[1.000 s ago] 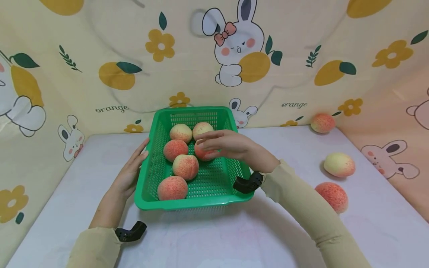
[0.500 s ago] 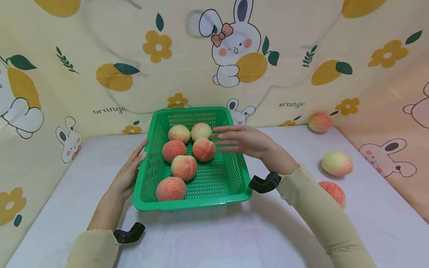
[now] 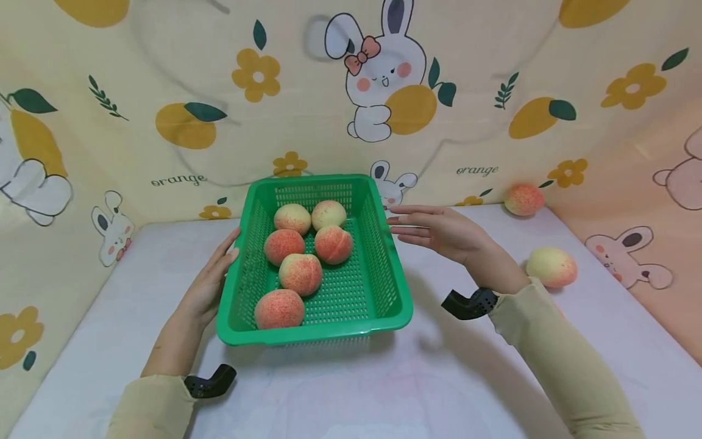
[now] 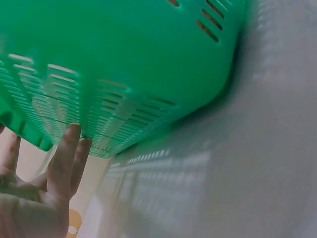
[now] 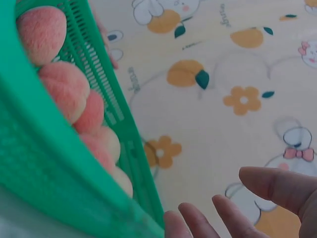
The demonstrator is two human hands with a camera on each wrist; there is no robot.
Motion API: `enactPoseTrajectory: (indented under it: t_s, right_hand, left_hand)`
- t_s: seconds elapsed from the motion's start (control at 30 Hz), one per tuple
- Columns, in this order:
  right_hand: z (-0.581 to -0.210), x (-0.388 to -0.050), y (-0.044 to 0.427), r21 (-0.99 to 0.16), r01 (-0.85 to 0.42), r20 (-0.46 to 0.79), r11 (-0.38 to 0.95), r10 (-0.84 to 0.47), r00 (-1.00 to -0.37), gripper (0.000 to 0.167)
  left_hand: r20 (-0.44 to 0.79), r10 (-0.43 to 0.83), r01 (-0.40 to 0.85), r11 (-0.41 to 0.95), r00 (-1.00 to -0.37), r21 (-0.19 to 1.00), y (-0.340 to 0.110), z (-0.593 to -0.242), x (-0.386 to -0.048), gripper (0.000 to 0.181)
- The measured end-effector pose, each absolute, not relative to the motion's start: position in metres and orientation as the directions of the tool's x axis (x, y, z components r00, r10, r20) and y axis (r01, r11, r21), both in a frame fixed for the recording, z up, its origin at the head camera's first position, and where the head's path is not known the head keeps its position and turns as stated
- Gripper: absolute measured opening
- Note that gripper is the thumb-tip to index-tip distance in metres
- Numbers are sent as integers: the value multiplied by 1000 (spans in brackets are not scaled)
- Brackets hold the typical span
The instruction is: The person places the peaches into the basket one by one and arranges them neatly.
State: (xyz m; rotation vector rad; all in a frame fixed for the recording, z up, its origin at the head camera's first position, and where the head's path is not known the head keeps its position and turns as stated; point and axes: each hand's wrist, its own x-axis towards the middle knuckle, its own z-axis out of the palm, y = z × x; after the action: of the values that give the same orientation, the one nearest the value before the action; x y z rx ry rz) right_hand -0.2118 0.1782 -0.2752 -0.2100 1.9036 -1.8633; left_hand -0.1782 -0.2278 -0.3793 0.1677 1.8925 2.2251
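Observation:
A green slotted plastic basket [image 3: 315, 333] stands in the middle of the table, with several peaches, the nearest peach [image 3: 280, 309] at its front left. My left hand [image 3: 205, 289] touches the basket's left side from outside. In the left wrist view, straight fingers [image 4: 62, 161] lie against the slotted wall. To the right of the basket, my right hand [image 3: 441, 233] hovers close to the rim, holding nothing. Its fingers are extended and apart from the peaches, as the right wrist view also shows, where fingertips [image 5: 198, 218] lie beyond the basket edge.
On the right part of the white-covered table [image 3: 351, 396] lie a pale peach [image 3: 551, 267] and, in the back right corner, a redder peach [image 3: 524, 200]. A printed cloth [image 3: 307, 122] hangs along the back and both sides.
My right hand has moved right, from over the peaches to outside the basket's right rim. Its sleeve now hides the nearest peach on the right. The left hand stays on the basket.

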Motion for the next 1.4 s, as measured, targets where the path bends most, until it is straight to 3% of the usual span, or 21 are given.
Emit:
enactPoseTrajectory:
  t_s: [0.23, 0.43, 0.5, 0.83, 1.0, 1.13, 1.27, 1.4]
  right_hand:
    - [-272, -207, 206, -977, 210, -206, 33, -395, -895, 55]
    - [-274, -202, 229, -975, 220, -193, -31, -380, -905, 20]
    - [-275, -200, 236, -973, 225, -191, -48, -377, -906, 17]
    - [-277, -188, 268, -970, 235, -203, -56, -341, -918, 22]
    - [-281, -174, 287, -989, 143, -144, 26, -345, -928, 42]
    - [-283, -175, 295, -971, 226, -191, -78, -316, -929, 31]
    - [-284, -168, 307, -962, 270, -271, 39, -233, -934, 26]
    - [-289, -167, 321, -964, 258, -227, -65, -303, -925, 28]
  left_hand:
    - [-48, 250, -94, -174, -967, 980, -228, -378, -178, 57]
    - [-56, 254, -103, -176, -966, 979, -229, -378, -178, 57]
    - [-60, 250, -106, -175, -966, 979, -228, -377, -178, 57]
    - [-46, 258, -96, -186, -965, 978, -228, -378, -178, 56]
    - [-50, 255, -99, -181, -966, 978, -228, -379, -178, 56]
    - [-47, 254, -94, -177, -966, 980, -228, -380, -178, 57]
    - [-39, 254, -87, -177, -966, 980, -228, -382, -179, 56]
    - [-34, 256, -82, -179, -966, 980, -228, -383, -179, 56]
